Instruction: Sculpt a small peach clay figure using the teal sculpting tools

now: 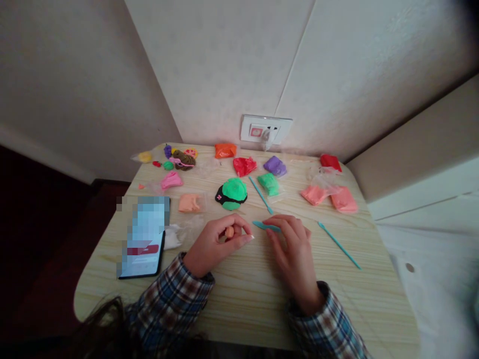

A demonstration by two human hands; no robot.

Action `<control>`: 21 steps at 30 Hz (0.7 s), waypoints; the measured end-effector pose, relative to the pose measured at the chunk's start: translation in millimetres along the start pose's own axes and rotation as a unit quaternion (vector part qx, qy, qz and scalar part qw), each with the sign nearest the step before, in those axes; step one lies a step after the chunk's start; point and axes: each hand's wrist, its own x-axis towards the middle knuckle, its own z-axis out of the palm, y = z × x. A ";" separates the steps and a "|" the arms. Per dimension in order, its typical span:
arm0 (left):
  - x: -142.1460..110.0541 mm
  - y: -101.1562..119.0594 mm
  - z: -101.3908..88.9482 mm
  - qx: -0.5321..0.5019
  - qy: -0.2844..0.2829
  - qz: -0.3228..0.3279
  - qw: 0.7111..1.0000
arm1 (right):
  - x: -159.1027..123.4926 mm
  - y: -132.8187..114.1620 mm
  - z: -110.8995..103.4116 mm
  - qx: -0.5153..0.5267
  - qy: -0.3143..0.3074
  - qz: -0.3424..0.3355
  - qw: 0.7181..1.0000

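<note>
My left hand (220, 242) is curled closed around a small ball of peach clay (229, 232). Its thumb and index tips meet around a tiny whitish bit (252, 238), too small to make out for certain. To the right, my right hand (290, 244) grips a teal modelling knife (266, 226), blade pointing left toward the other hand and low over the table. Just beyond both hands lies a green clay cap shape (234, 188) with a black band and a small pink flower. Behind the left hand sits a bag of peach clay (189, 203).
A phone (144, 239) lies at the left on the wooden table (239, 309). More teal tools (339, 244) rest at the right and centre. Bags of red (244, 166), purple (275, 165), green (268, 184) and coral clay (344, 199) line the back, near small clay pieces (183, 159).
</note>
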 end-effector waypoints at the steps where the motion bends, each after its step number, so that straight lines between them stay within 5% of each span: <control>1: -0.2 0.3 -0.6 -0.006 -0.007 -0.002 1.000 | -0.4 -1.8 -0.5 0.002 0.005 -0.008 1.000; 10: -1.4 -2.3 1.7 -0.042 -0.048 -0.024 0.998 | -4.2 -19.8 -4.7 0.083 0.014 -0.130 0.988; 21: 0.2 -4.6 2.1 -0.057 -0.057 -0.058 0.995 | -2.7 -19.4 -2.7 0.065 0.043 -0.155 0.985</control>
